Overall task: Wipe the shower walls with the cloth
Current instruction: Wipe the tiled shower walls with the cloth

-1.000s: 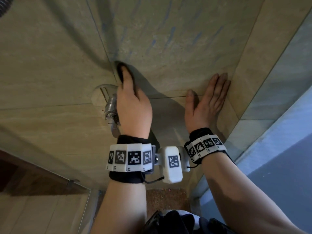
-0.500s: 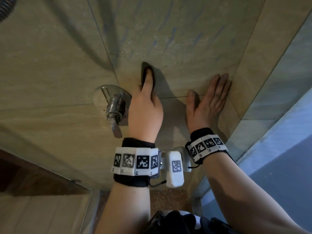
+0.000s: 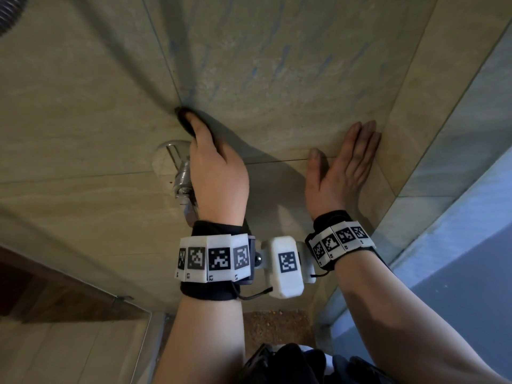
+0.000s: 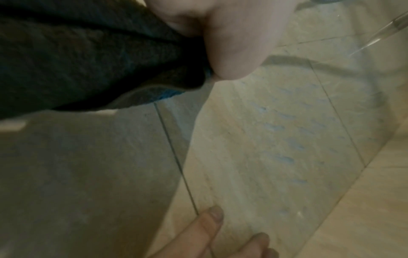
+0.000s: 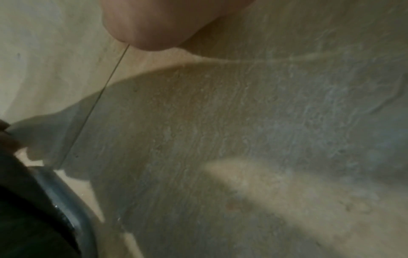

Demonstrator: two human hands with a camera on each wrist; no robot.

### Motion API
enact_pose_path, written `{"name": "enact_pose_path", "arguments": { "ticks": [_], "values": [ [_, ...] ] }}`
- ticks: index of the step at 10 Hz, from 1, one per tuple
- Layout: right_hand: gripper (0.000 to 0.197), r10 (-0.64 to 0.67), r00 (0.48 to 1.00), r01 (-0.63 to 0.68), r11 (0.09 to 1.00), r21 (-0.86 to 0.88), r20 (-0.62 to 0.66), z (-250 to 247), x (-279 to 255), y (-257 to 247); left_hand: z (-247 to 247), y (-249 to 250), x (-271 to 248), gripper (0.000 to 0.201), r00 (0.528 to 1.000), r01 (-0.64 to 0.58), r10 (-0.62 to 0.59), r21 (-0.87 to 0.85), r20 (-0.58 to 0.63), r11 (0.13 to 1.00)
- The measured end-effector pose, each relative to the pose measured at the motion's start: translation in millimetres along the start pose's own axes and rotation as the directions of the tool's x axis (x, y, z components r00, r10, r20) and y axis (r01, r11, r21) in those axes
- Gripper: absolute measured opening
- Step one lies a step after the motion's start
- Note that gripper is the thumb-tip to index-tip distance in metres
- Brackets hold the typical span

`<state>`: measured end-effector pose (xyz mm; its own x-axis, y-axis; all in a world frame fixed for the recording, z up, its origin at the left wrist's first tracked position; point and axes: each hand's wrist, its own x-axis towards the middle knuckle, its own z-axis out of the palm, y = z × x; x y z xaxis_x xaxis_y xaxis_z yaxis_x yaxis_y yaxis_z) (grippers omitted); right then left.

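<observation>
My left hand [image 3: 219, 176] is pressing the dark cloth [image 3: 185, 120] onto the shower wall [image 3: 277, 79], fingers lying over it; left wrist cam is showing the thumb side clamping the cloth [image 4: 88, 57] against the tile. Cloth is sitting at the vertical grout line, just above the chrome valve handle [image 3: 182, 178]. My right hand [image 3: 343, 167] is lying flat on the wall near the corner, fingers straight & together, thumb spread, holding nothing.

Surroundings: round chrome backplate [image 3: 163, 153] is showing behind the valve; my left hand is covering its rt half. Ribbed hose end [image 3: 8, 12] is cutting in at top left. Glass panel w/ metal clip [image 3: 122, 299] is standing lower left. Blue-grey side wall [image 3: 471, 245] is running down the right. Speckled shower floor [image 3: 274, 325] is showing between my forearms.

Obstructions: valve handle is sticking out directly below the cloth.

Hidden/unclear: most of the cloth is lying under my hand; full extent can't be told. Right wrist cam is blurring, showing only one fingertip [image 5: 154, 26] on tile and a dark curved edge at lower left, unidentifiable. Bluish streaks on the tile: cause can't be told.
</observation>
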<state>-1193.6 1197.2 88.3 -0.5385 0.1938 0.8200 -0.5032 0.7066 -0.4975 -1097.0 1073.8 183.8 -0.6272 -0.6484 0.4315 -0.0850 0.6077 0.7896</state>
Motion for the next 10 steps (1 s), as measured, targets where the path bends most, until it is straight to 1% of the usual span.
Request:
{"name": "enact_pose_path", "arguments": {
  "ticks": [1, 2, 3, 4, 5, 6, 7, 8, 9, 10],
  "values": [
    [0.069, -0.003, 1.0, 0.003, 1.0, -0.002, 0.017, -1, 0, 0, -3, 2, 3, 0.061, 0.999, -0.049, 0.049, 0.011, 0.021, 0.999],
    [0.069, -0.004, 1.0, 0.004, 1.0, -0.014, 0.016, -1, -1, 0, -7, 3, 3, 0.061, 0.996, -0.092, 0.092, 0.072, 0.002, 0.993],
    [0.069, -0.009, 1.0, 0.009, 1.0, -0.012, 0.007, 0, -1, 1, -1, 4, -2, 0.062, 0.999, -0.038, 0.04, 0.083, -0.016, 0.996],
    [0.068, -0.008, 1.0, 0.008, 1.0, -0.005, 0.002, 1, 0, 1, 8, 4, -12, 0.063, 1.0, 0.022, -0.023, 0.079, 0.004, 0.997],
    [0.068, -0.009, 1.0, 0.008, 1.0, -0.012, -0.009, 1, 0, 1, 8, 8, -9, 0.063, 0.999, 0.038, -0.038, 0.007, -0.016, 0.999],
    [0.068, -0.015, 1.0, 0.015, 1.0, -0.01, -0.005, 1, 1, 3, 1, 14, 4, 0.063, 0.998, 0.019, -0.023, -0.065, -0.065, 0.998],
    [0.068, -0.015, 1.0, 0.015, 1.0, -0.011, 0.003, 1, 0, 3, -4, 18, 12, 0.064, 0.998, -0.007, 0.003, -0.069, -0.057, 0.998],
    [0.069, -0.004, 1.0, 0.004, 1.0, -0.006, 0.009, 1, -1, 1, -8, 15, 9, 0.065, 0.999, -0.026, 0.026, -0.013, -0.036, 1.0],
    [0.067, -0.009, 1.0, 0.009, 1.0, -0.006, -0.007, 0, -1, 1, -4, 8, -1, 0.065, 1.0, 0.02, -0.019, 0.046, -0.016, 0.999],
    [0.066, -0.007, 1.0, 0.007, 1.0, 0.003, -0.015, 1, 0, 1, 1, 5, -7, 0.067, 0.998, 0.065, -0.065, 0.014, 0.006, 0.998]
  ]
}}
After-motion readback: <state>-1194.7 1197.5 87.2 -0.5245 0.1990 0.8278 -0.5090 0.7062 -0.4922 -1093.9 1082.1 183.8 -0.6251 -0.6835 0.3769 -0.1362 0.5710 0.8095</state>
